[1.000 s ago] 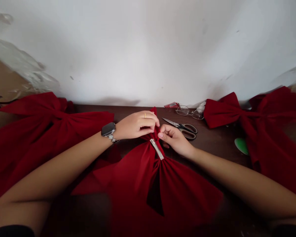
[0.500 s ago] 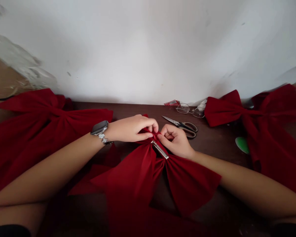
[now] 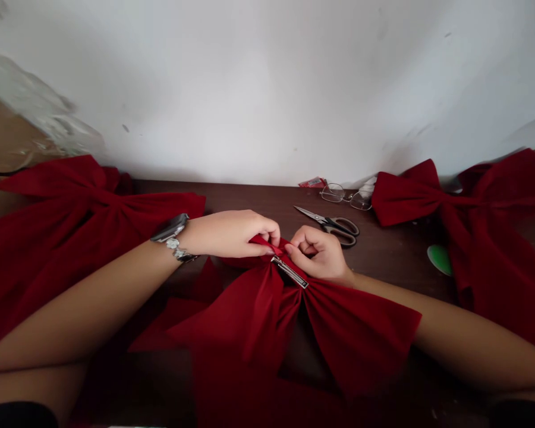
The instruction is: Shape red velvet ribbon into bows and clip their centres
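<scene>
My left hand (image 3: 225, 235) and right hand (image 3: 316, 255) hide the middle of the red bow (image 3: 356, 333), its tails get cut off at the bottom, and the tiny red packet (image 3: 312, 182) past them is too small to read.

Head-worn view, angled down, close over table (image 3: 232, 196), facing white wall (image 3: 258, 89)

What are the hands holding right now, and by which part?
The left hand and right hand pinch a narrow red strip at the centre of a red bow, just above its metal clip.
</scene>
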The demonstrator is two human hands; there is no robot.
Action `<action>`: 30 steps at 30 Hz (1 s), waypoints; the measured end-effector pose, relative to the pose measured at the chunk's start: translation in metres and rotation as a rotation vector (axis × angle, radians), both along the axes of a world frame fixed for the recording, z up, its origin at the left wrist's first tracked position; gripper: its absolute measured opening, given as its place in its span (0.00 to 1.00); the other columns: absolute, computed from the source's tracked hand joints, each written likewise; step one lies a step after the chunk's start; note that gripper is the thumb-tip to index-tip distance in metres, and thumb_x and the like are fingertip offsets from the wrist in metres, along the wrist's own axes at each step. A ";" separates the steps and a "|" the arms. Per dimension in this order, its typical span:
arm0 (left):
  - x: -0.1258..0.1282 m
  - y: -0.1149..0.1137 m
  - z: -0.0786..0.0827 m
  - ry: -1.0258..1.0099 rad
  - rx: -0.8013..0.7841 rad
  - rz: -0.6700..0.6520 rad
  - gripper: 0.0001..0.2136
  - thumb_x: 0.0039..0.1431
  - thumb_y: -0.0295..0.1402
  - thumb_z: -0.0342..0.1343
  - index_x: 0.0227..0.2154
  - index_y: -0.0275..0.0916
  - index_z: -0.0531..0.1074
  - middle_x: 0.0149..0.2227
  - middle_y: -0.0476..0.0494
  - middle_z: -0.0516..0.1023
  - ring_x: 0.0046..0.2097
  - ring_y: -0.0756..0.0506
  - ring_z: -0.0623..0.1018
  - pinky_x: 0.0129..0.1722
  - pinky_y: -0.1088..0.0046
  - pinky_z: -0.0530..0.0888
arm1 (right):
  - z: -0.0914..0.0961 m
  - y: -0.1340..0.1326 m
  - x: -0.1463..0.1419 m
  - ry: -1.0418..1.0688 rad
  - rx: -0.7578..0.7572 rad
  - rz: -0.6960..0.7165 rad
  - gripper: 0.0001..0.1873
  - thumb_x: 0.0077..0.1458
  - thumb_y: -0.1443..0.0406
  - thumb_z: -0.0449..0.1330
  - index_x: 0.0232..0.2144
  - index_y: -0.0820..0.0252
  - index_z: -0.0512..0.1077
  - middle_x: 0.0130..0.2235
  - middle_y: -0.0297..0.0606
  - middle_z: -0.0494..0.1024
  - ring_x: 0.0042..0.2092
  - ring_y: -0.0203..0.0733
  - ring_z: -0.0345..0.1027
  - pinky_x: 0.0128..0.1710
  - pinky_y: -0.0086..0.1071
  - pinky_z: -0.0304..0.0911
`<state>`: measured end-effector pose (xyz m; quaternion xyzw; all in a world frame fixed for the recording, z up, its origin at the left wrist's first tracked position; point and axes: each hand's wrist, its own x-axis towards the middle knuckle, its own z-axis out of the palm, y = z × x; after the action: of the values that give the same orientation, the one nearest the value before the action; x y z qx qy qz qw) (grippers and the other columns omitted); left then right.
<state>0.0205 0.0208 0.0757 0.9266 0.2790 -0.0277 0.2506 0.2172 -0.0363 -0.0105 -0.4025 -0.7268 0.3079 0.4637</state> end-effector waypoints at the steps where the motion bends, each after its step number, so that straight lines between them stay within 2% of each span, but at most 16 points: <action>1: 0.000 0.000 0.000 0.003 0.017 -0.002 0.06 0.60 0.35 0.54 0.33 0.40 0.74 0.30 0.50 0.76 0.28 0.51 0.72 0.29 0.77 0.61 | 0.001 0.000 0.000 0.001 0.018 -0.003 0.10 0.54 0.66 0.58 0.22 0.62 0.64 0.17 0.23 0.52 0.20 0.26 0.41 0.20 0.23 0.42; 4: 0.000 0.000 0.000 -0.054 0.071 -0.042 0.07 0.59 0.34 0.55 0.29 0.38 0.73 0.31 0.48 0.75 0.34 0.49 0.72 0.33 0.76 0.63 | 0.002 -0.001 0.001 0.013 0.020 0.020 0.10 0.54 0.67 0.58 0.23 0.61 0.64 0.18 0.23 0.52 0.20 0.26 0.41 0.20 0.23 0.41; 6: 0.001 0.000 -0.001 -0.114 0.053 -0.047 0.06 0.59 0.33 0.54 0.30 0.38 0.73 0.33 0.47 0.74 0.35 0.49 0.72 0.35 0.76 0.63 | 0.003 -0.001 0.002 0.020 -0.027 0.043 0.10 0.55 0.66 0.58 0.23 0.61 0.63 0.18 0.23 0.53 0.20 0.26 0.42 0.20 0.23 0.42; 12: 0.005 0.000 -0.007 -0.253 -0.170 0.055 0.09 0.63 0.35 0.50 0.32 0.37 0.71 0.29 0.51 0.74 0.30 0.52 0.70 0.33 0.78 0.64 | 0.006 -0.005 0.001 0.087 -0.154 0.072 0.12 0.57 0.62 0.57 0.24 0.60 0.63 0.19 0.24 0.55 0.20 0.27 0.45 0.21 0.25 0.43; 15: 0.005 0.001 -0.009 -0.300 -0.256 0.029 0.10 0.64 0.36 0.49 0.32 0.36 0.71 0.29 0.51 0.73 0.31 0.52 0.70 0.34 0.78 0.65 | 0.008 -0.005 0.002 0.150 -0.185 0.109 0.09 0.56 0.62 0.58 0.28 0.60 0.63 0.20 0.24 0.55 0.21 0.28 0.46 0.21 0.25 0.44; 17: 0.004 0.001 -0.009 -0.334 -0.277 -0.007 0.10 0.64 0.36 0.50 0.32 0.36 0.71 0.29 0.50 0.73 0.31 0.52 0.70 0.34 0.78 0.65 | 0.015 -0.001 0.003 0.203 -0.176 0.179 0.06 0.57 0.64 0.57 0.35 0.58 0.62 0.24 0.25 0.56 0.24 0.29 0.49 0.24 0.25 0.48; 20: 0.004 -0.001 -0.006 -0.430 -0.270 -0.041 0.09 0.64 0.35 0.50 0.31 0.35 0.70 0.31 0.49 0.75 0.31 0.52 0.71 0.34 0.78 0.66 | 0.036 0.007 0.009 0.271 -0.214 0.283 0.06 0.60 0.66 0.51 0.41 0.57 0.59 0.28 0.28 0.59 0.28 0.32 0.57 0.29 0.28 0.57; 23: 0.003 -0.005 0.000 -0.527 -0.245 -0.065 0.09 0.63 0.34 0.51 0.30 0.36 0.70 0.32 0.48 0.76 0.31 0.52 0.72 0.32 0.79 0.66 | 0.069 0.012 0.022 0.199 -0.207 0.282 0.04 0.62 0.67 0.51 0.41 0.57 0.61 0.31 0.30 0.62 0.29 0.32 0.60 0.30 0.28 0.60; 26: 0.002 -0.011 0.007 -0.574 -0.195 -0.090 0.09 0.63 0.34 0.51 0.30 0.36 0.69 0.31 0.48 0.76 0.30 0.53 0.72 0.31 0.79 0.66 | 0.102 0.012 0.042 0.030 -0.096 0.138 0.04 0.63 0.67 0.51 0.39 0.57 0.65 0.30 0.31 0.64 0.29 0.32 0.62 0.29 0.28 0.59; 30: 0.000 -0.015 0.014 -0.512 -0.089 -0.121 0.06 0.63 0.34 0.52 0.32 0.38 0.70 0.31 0.49 0.77 0.30 0.53 0.74 0.32 0.79 0.67 | 0.128 0.011 0.071 -0.137 0.230 -0.183 0.05 0.62 0.67 0.55 0.36 0.56 0.71 0.30 0.33 0.68 0.30 0.32 0.63 0.30 0.30 0.57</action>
<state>0.0204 0.0056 0.0894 0.9064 0.1491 0.1805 0.3516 0.2881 -0.0251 0.1179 -0.4313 -0.7473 0.1508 0.4824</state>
